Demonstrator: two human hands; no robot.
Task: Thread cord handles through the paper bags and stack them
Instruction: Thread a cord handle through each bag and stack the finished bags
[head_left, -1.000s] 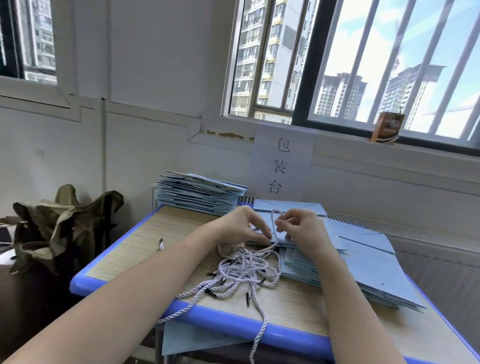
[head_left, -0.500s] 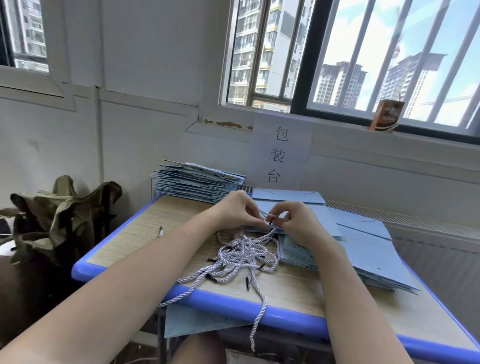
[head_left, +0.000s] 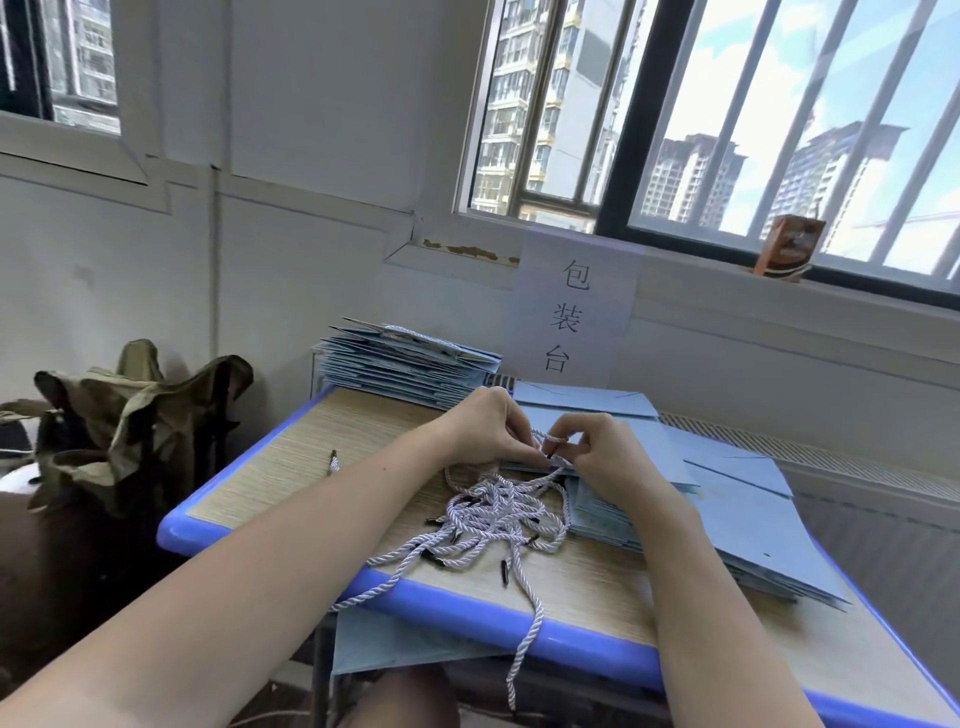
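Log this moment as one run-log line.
step: threading cord | left hand: pinches cord | right hand: pinches cord at top bag | loose cords: piled on table

We are in a small packing workroom, high in a city building. A paper sign (head_left: 570, 312) taped to the wall at centre frame reads "packing table" in Chinese. Below it, a blue-edged desk (head_left: 467, 605) carries stacks of flat blue paper bags (head_left: 727, 499) and a heap of twisted cords (head_left: 498, 519). Through the barred window (head_left: 779, 119) at upper right we see apartment towers.
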